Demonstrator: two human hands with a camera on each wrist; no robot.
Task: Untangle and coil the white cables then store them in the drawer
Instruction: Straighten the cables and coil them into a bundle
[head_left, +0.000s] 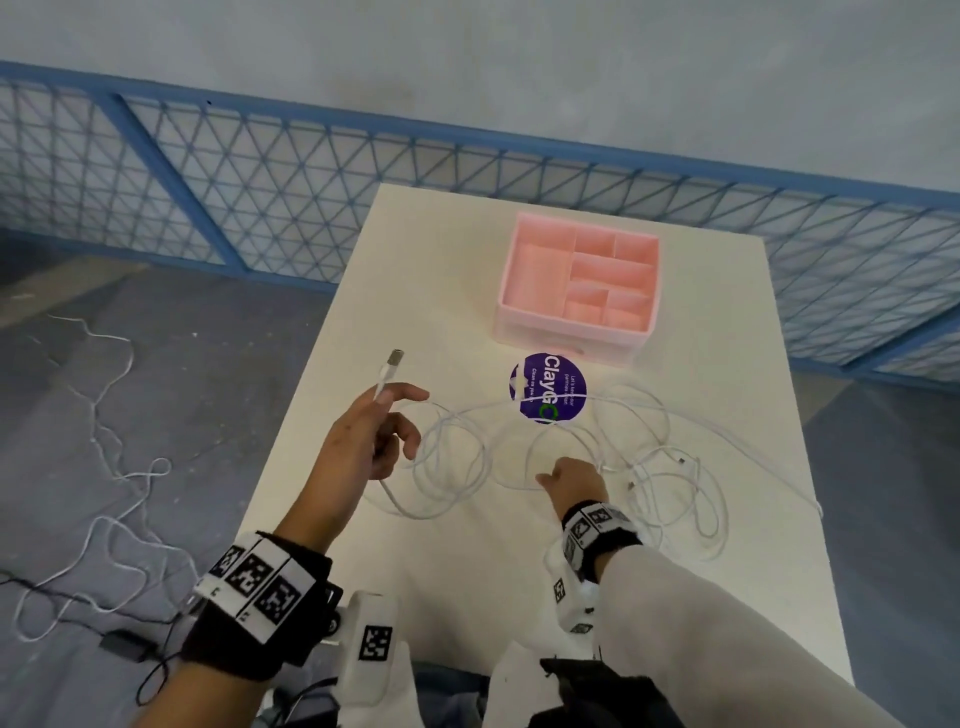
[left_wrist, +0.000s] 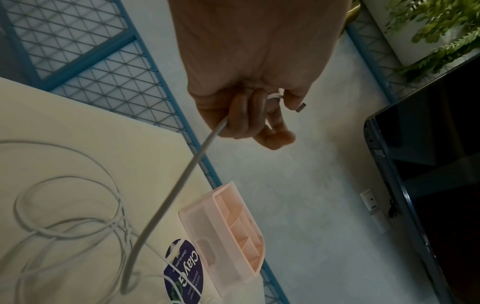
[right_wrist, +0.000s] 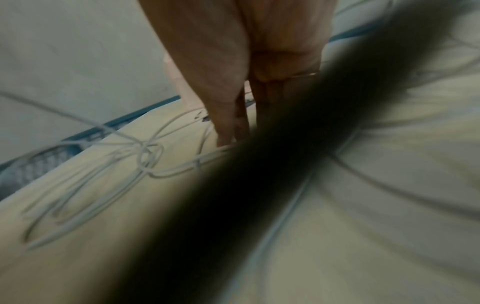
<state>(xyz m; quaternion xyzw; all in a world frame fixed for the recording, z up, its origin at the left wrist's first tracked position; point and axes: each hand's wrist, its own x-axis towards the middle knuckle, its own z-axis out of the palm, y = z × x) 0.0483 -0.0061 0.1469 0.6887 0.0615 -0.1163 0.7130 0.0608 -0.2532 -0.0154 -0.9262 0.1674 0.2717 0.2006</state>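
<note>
Several white cables lie in tangled loops across the cream table. My left hand is raised over the table's left edge. Its curled fingers grip one white cable just below its USB plug, which points up. My right hand is down in the middle of the tangle. Its thumb and fingertips come together on a strand, seemingly pinching it. The pink organiser stands at the far side, its drawer front closed.
A round purple sticker lies under the cables, in front of the organiser. A blue mesh fence runs behind the table. On the floor to the left lie another white cable and a black adapter. A dark blurred band crosses the right wrist view.
</note>
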